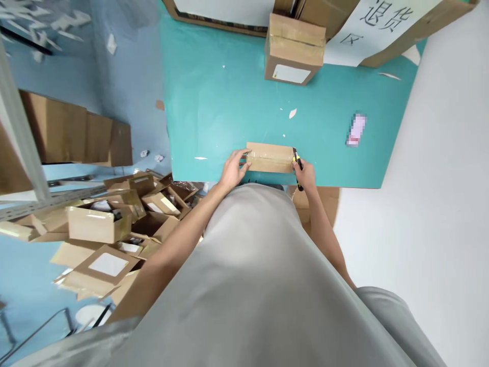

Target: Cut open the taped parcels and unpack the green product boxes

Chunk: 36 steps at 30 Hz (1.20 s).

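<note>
A small taped cardboard box lies on the teal table near its front edge. My left hand rests on the box's left end, fingers curled against it. My right hand is closed on a yellow and black utility knife, whose tip is at the box's right end.
A second taped box with a white label stands at the table's far side, beside larger cartons and a white paper sign. A pile of opened cardboard boxes lies on the floor to the left. A small pink item lies at the table's right.
</note>
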Tool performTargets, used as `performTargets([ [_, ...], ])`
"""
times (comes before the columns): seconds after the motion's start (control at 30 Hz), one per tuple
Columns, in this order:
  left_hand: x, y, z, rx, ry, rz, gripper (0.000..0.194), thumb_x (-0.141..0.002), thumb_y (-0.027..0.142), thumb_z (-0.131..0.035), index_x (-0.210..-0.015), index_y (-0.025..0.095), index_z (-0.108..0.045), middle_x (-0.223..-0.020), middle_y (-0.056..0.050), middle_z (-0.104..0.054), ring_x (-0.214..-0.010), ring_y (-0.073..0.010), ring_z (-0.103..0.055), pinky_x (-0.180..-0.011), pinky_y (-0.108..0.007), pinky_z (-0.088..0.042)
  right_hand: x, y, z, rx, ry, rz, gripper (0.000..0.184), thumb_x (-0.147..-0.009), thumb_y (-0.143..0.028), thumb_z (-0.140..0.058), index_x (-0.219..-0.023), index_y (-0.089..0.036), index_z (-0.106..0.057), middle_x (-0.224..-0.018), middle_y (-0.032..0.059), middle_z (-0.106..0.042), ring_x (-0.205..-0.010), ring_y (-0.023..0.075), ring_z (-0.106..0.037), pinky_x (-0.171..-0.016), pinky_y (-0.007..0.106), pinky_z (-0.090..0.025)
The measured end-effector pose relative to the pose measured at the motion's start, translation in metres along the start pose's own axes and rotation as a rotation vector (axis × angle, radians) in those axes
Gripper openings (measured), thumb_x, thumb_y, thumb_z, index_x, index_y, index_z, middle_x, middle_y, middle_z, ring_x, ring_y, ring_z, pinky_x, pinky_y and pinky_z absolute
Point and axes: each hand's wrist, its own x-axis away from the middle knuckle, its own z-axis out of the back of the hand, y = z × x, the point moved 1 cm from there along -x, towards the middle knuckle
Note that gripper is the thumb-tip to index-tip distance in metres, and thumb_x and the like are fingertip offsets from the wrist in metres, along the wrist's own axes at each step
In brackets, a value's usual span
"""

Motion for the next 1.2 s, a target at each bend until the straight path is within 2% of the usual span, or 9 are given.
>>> performTargets([
  [0.1,-0.007,-0.009,0.001,-0.016,-0.039,-0.013,0.050,-0.102,0.028,-0.068,-0.152,0.024,-0.068,-0.141,-0.014,-0.068,-0.121,-0.0263,-0.074,-0.104,-0.043,-0.068,0.001,-0.009,0.011,0.081,0.119,-0.039,0.047,-0.116,-0.037,-0.041,-0.142,-0.016,-0.073,-0.125,0.0196,-0.082,-0.108,0.0304,-0.075,-0.091,0.035,-0.055],
  [0.17,-0.010,-0.013,0.001,0.001,-0.043,0.004,0.052,-0.101,0.028,-0.069,-0.153,0.024,-0.068,-0.141,-0.013,-0.066,-0.119,-0.0255,-0.073,-0.101,-0.042,-0.068,0.003,-0.025,0.017,0.142,0.174,0.005,0.050,-0.116,-0.032,-0.040,-0.155,-0.018,-0.068,-0.142,0.0199,-0.077,-0.118,0.0319,-0.074,-0.096,0.037,-0.055],
  [0.2,-0.012,-0.014,0.001,0.016,-0.046,0.013,0.052,-0.101,0.028,-0.070,-0.153,0.024,-0.068,-0.142,-0.014,-0.065,-0.118,-0.0252,-0.073,-0.100,-0.041,-0.068,0.004,-0.036,0.020,0.170,0.156,0.057,0.051,-0.116,-0.030,-0.040,-0.158,-0.020,-0.067,-0.147,0.0184,-0.075,-0.122,0.0319,-0.073,-0.098,0.038,-0.055],
  [0.37,-0.017,-0.017,0.000,0.082,-0.072,0.025,0.051,-0.102,0.034,-0.074,-0.151,0.022,-0.069,-0.144,-0.016,-0.063,-0.115,-0.0254,-0.073,-0.093,-0.039,-0.070,0.001,-0.092,0.017,0.356,-0.155,0.323,0.047,-0.118,-0.031,-0.044,-0.159,-0.032,-0.069,-0.149,0.0078,-0.076,-0.126,0.0296,-0.071,-0.096,0.033,-0.052],
  [0.5,-0.018,-0.019,0.001,0.106,-0.080,0.021,0.049,-0.101,0.033,-0.075,-0.148,0.022,-0.070,-0.142,-0.015,-0.064,-0.114,-0.0257,-0.072,-0.090,-0.039,-0.070,-0.006,-0.120,0.012,0.517,-0.260,0.413,0.044,-0.119,-0.030,-0.043,-0.154,-0.031,-0.072,-0.144,0.0080,-0.077,-0.121,0.0283,-0.073,-0.091,0.033,-0.048],
  [0.73,-0.022,-0.024,-0.001,0.137,-0.098,0.023,0.050,-0.098,0.026,-0.073,-0.148,0.023,-0.070,-0.144,-0.014,-0.062,-0.116,-0.0262,-0.071,-0.092,-0.040,-0.070,-0.012,-0.136,0.014,0.587,-0.294,0.452,0.042,-0.119,-0.026,-0.044,-0.146,-0.028,-0.076,-0.141,0.0111,-0.079,-0.123,0.0291,-0.073,-0.091,0.033,-0.046],
  [1.03,-0.018,-0.022,-0.001,0.142,-0.085,0.041,0.050,-0.098,0.028,-0.070,-0.148,0.024,-0.070,-0.147,-0.014,-0.062,-0.116,-0.0264,-0.071,-0.091,-0.040,-0.069,-0.023,-0.144,0.013,0.630,-0.359,0.494,0.045,-0.116,-0.018,-0.043,-0.147,-0.023,-0.076,-0.141,0.0134,-0.079,-0.128,0.0312,-0.072,-0.103,0.039,-0.051],
  [1.2,-0.014,-0.019,-0.003,0.131,-0.057,0.049,0.051,-0.101,0.033,-0.069,-0.152,0.023,-0.067,-0.151,-0.016,-0.062,-0.117,-0.0264,-0.070,-0.098,-0.042,-0.068,-0.027,-0.154,0.005,0.549,-0.385,0.438,0.044,-0.112,-0.008,-0.046,-0.140,-0.018,-0.079,-0.140,0.0152,-0.079,-0.129,0.0311,-0.072,-0.107,0.040,-0.050],
])
